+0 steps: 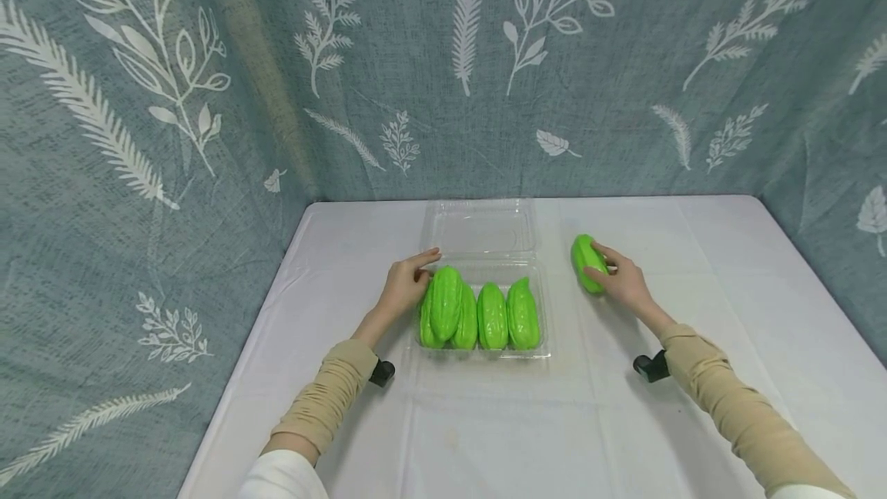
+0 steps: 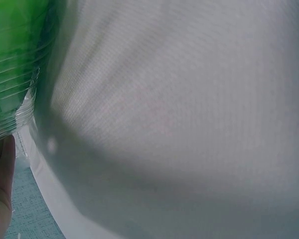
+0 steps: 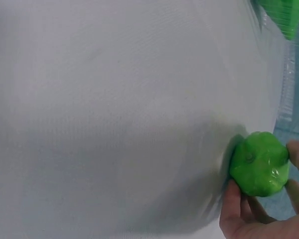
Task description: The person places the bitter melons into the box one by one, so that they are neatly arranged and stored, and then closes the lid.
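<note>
My right hand (image 1: 624,282) holds a bright green, ribbed bitter melon (image 1: 586,262) at the table's right side, thumb and fingers on opposite sides of it. In the right wrist view, the rounded end of this bitter melon (image 3: 259,164) faces the camera, low over or on the cloth. A clear plastic box (image 1: 544,329) lies left of it, its lid (image 1: 481,223) folded back. Several bitter melons fill the box; one (image 1: 446,303) rests on top of others at the left. My left hand (image 1: 405,283) touches the box's left side with fingers extended; its fingertips are partly hidden in the left wrist view.
A white cloth covers the table (image 1: 485,422). Behind and beside it hangs a blue-green curtain (image 1: 430,137) with white leaf prints. Dark wrist-mounted devices show under both sleeves, one (image 1: 651,366) on the right and one (image 1: 382,373) on the left.
</note>
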The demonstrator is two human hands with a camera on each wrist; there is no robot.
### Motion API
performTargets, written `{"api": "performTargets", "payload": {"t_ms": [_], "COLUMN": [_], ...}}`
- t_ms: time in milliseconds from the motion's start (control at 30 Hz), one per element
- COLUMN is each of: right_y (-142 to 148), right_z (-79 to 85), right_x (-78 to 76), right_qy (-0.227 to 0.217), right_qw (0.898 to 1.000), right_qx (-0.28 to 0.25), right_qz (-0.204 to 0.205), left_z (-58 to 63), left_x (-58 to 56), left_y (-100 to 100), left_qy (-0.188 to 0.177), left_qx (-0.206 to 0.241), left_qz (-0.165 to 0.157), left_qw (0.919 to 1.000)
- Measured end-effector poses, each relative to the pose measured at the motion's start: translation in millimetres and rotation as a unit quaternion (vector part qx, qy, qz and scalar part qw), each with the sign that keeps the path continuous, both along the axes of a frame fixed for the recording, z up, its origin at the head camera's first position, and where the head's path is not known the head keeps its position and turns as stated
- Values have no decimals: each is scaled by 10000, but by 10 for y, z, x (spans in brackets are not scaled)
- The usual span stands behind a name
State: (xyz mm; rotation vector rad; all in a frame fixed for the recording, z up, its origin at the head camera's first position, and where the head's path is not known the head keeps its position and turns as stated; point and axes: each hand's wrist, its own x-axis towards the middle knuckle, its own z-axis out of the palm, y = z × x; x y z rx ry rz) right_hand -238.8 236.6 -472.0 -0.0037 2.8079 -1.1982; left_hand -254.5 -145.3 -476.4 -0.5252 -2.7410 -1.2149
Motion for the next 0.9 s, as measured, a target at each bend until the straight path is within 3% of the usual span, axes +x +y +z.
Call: {"api": "performTargets", "payload": {"t_ms": [433,900], "right_y": [31,68], "right_z": [192,331], "right_x": [58,12], "right_qy": [244,207], "right_qw": [9987,9941], "right_qx": [-241,-656], "right_qz": [-386,-836], "left_z": [4,3], "left_x": [5,-3], "left_y": [5,7], "left_qy": [5,-48], "left_qx": [-26,-63], "left_qz": [37,38], "left_qw": [10000,10000]}}
